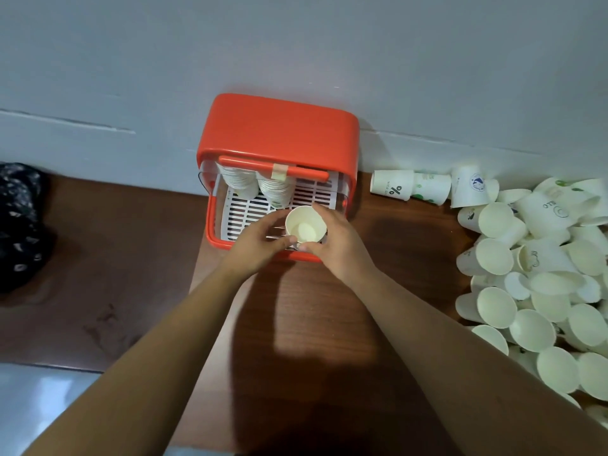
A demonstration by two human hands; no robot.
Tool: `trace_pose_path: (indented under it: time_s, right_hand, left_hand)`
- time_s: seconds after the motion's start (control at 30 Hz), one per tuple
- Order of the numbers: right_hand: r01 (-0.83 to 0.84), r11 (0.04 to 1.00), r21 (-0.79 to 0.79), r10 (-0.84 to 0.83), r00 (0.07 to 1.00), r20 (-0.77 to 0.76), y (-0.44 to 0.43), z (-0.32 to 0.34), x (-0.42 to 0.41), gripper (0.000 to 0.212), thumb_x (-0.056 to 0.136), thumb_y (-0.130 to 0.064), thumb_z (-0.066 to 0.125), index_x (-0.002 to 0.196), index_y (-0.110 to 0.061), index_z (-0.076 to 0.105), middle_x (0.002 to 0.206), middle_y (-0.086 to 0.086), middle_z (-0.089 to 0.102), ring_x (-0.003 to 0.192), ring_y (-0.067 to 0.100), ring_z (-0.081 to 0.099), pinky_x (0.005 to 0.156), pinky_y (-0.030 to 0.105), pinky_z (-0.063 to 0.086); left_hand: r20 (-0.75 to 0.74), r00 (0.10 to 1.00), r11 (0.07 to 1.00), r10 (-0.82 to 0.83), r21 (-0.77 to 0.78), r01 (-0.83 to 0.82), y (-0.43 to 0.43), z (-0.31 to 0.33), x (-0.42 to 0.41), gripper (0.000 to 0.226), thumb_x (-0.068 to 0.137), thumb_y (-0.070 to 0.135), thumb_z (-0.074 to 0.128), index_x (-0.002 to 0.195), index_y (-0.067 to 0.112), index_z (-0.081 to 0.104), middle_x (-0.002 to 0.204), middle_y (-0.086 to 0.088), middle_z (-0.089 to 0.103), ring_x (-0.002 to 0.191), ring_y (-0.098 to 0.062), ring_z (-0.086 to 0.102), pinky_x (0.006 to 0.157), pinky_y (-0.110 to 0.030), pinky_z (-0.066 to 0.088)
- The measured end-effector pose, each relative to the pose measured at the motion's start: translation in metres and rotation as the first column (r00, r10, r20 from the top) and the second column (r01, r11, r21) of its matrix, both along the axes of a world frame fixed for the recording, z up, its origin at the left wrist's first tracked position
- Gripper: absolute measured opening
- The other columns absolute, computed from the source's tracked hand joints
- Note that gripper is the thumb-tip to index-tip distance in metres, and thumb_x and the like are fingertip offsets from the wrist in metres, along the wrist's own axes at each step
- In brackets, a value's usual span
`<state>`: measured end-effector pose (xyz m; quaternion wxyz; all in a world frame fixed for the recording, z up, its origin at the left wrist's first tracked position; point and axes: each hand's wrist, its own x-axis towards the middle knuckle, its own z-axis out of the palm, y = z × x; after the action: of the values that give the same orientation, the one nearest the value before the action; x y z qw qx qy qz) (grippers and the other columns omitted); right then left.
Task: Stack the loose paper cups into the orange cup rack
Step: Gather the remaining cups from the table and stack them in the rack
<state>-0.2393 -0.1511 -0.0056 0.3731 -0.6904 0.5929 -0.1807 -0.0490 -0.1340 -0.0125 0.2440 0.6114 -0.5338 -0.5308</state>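
Note:
The orange cup rack stands against the wall with its lid up and a white slatted tray inside. Two tilted stacks of paper cups lean in its back left part. Over the tray's front edge I hold one white paper cup, mouth up. My left hand grips it from the left and my right hand from the right. A big pile of loose paper cups lies on the wooden table to the right.
The dark wooden table runs along a grey wall. A black patterned cloth or bag sits at the far left. Three printed cups lie on their sides beside the rack's right wall.

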Motion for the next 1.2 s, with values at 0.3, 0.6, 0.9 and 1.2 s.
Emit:
trace_pose_path:
  time_s: [0.3, 0.6, 0.9, 1.2]
  right_hand:
    - [0.079, 0.996, 0.038, -0.070, 0.977, -0.199, 0.016, 0.028, -0.091, 0.052, 0.093, -0.035, 0.064, 0.140, -0.021, 0.047, 0.136, -0.003, 0.055, 0.122, 0.010, 0.053, 0.104, 0.035, 0.047]
    - [0.265, 0.946, -0.188, -0.312, 0.903, -0.297, -0.038, 0.043, -0.228, 0.036, 0.094, -0.021, 0.059, 0.128, -0.008, 0.056, 0.127, 0.010, 0.057, 0.116, 0.024, 0.055, 0.096, 0.025, 0.037]
    - [0.266, 0.957, -0.115, -0.290, 0.861, -0.418, -0.099, 0.015, -0.272, 0.051, 0.086, -0.031, 0.066, 0.125, -0.002, 0.050, 0.123, 0.018, 0.052, 0.117, 0.036, 0.049, 0.099, 0.041, 0.040]
    - [0.318, 0.942, -0.104, -0.332, 0.853, -0.404, -0.113, -0.013, -0.262, 0.051, 0.079, -0.031, 0.069, 0.119, -0.005, 0.050, 0.114, 0.014, 0.059, 0.106, 0.034, 0.057, 0.089, 0.043, 0.048]
  left_hand:
    - [-0.037, 0.933, 0.929, 0.359, -0.079, -0.361, 0.041, 0.043, -0.036, 0.009, 0.095, 0.016, 0.063, 0.103, 0.011, 0.064, 0.098, 0.003, 0.064, 0.079, 0.008, 0.057, 0.072, -0.004, 0.040]
    - [0.053, 0.981, 0.965, -0.185, -0.181, 0.192, 0.003, 0.036, -0.163, 0.015, 0.088, 0.024, 0.071, 0.101, 0.024, 0.062, 0.097, -0.001, 0.059, 0.084, -0.008, 0.059, 0.082, -0.024, 0.047]
    - [0.634, 0.771, 0.942, -0.066, -0.215, 0.258, -0.109, -0.016, -0.240, 0.076, 0.078, 0.014, 0.074, 0.144, 0.006, 0.038, 0.150, -0.017, 0.034, 0.136, -0.036, 0.037, 0.111, -0.044, 0.035]
    - [0.824, 0.561, 0.916, -0.073, -0.167, 0.365, -0.140, -0.054, -0.250, 0.069, 0.082, 0.018, 0.067, 0.144, 0.014, 0.038, 0.134, -0.018, 0.040, 0.125, -0.037, 0.039, 0.103, -0.046, 0.032]
